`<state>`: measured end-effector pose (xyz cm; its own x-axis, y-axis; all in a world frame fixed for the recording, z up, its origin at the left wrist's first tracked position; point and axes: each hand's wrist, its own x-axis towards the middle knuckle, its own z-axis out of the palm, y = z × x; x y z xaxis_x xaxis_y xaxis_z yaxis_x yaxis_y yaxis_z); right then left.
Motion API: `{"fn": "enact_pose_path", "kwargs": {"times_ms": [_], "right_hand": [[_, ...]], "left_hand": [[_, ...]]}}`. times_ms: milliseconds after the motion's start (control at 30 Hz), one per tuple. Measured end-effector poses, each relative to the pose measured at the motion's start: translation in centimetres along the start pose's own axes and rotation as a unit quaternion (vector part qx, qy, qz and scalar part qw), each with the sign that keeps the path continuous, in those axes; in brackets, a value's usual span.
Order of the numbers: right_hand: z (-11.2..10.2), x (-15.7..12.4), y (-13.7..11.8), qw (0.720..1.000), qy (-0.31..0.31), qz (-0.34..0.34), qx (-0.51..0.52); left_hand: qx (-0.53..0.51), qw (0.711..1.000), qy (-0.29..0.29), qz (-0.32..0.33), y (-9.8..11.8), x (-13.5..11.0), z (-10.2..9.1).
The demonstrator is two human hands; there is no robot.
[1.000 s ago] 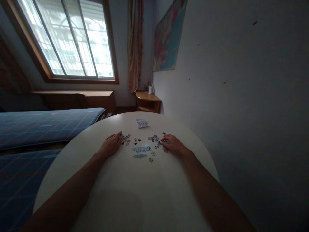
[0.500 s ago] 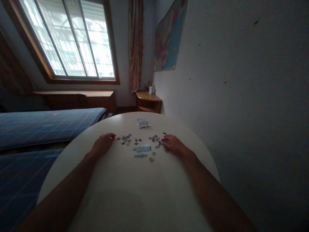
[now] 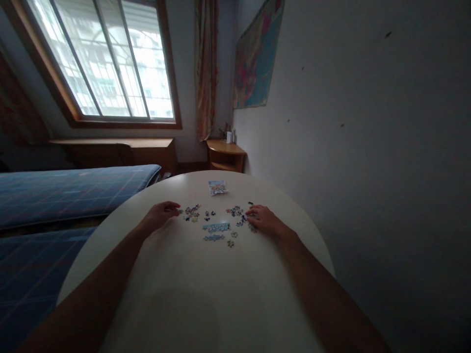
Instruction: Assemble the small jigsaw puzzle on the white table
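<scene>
Small jigsaw pieces (image 3: 192, 212) lie scattered on a round white table (image 3: 206, 289). Two joined blue strips (image 3: 215, 227) of puzzle sit in the middle of them. My left hand (image 3: 159, 214) rests on the table just left of the loose pieces, fingers curled, fingertips pinched near one small piece. My right hand (image 3: 264, 219) lies on the right side of the scatter, fingers bent over a cluster of pieces (image 3: 235, 212). A small printed picture card (image 3: 217, 187) lies farther back on the table.
A bed with a blue checked cover (image 3: 69, 189) stands to the left of the table. A wooden corner shelf (image 3: 225, 153) and a long wooden desk (image 3: 110, 149) are beneath the window. The wall with a map (image 3: 257, 54) runs close along the right.
My left hand drew back to the left off the loose pieces, then edged right again towards them. My right hand has hardly moved.
</scene>
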<state>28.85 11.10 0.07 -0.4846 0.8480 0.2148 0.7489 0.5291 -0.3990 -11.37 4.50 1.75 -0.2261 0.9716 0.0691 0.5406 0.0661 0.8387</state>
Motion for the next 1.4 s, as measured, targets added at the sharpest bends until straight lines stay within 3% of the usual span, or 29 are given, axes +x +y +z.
{"fn": "enact_pose_path", "kwargs": {"times_ms": [133,267,467,633,900,1000,1200,1400], "right_hand": [[-0.3,-0.1,-0.4,1.000,0.009,-0.006,0.017],[-0.7,-0.2,-0.8,0.999,0.025,-0.010,0.041],[-0.8,0.0,-1.4,0.998,0.052,0.009,0.020],[-0.7,0.3,-3.1,0.998,0.061,-0.031,0.001],[1.2,-0.1,-8.1,0.974,0.033,-0.223,0.023],[2.0,-0.4,-9.4,0.965,0.012,-0.260,0.027],[3.0,-0.6,-10.2,0.964,-0.033,-0.263,0.002],[3.1,-0.8,-10.4,0.964,-0.041,-0.261,0.002]], "left_hand": [[-0.170,0.982,-0.064,-0.050,1.5,-1.0,1.1],[-0.190,0.972,-0.118,-0.072,2.8,-1.9,2.0],[-0.124,0.978,-0.155,-0.055,4.5,-3.1,2.5],[-0.027,0.985,-0.166,-0.044,4.5,-3.0,3.5],[0.043,0.975,-0.214,0.033,3.4,-2.9,5.7],[0.067,0.970,-0.225,0.058,3.1,-3.0,6.0],[0.110,0.964,-0.221,0.103,2.8,-2.9,6.1],[0.142,0.965,-0.196,0.103,3.0,-3.0,6.6]]}}
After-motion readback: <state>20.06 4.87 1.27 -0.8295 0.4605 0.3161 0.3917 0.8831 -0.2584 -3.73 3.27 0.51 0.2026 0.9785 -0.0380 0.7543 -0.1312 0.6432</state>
